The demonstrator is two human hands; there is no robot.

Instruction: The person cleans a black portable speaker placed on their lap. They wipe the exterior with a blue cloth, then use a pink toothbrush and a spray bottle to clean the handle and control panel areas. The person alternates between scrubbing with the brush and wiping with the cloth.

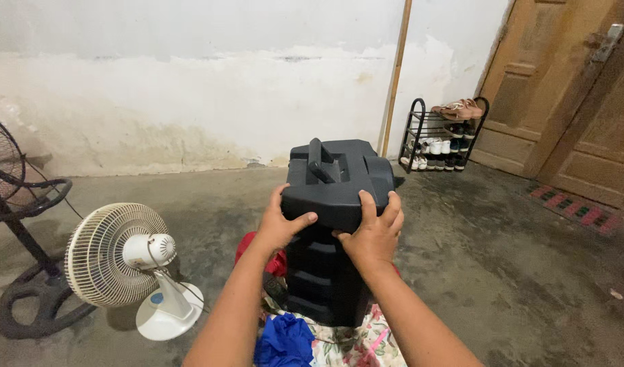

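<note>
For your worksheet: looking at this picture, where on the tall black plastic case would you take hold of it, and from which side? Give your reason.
Probably the top edge of the black case, from the near side, one hand at each corner, as the left hand and right hand do now. The case stands upright and its wider top overhangs the body, giving fingers a lip. The raised bar on top looks like a handle for one hand.

The scene is lit dimly and evenly by soft, diffuse light; no single source can be made out. Only faint shadows are cast on the floor at lower left. Straight lines are bent near the frame edges. Focus is fairly sharp throughout, without glare.
</note>
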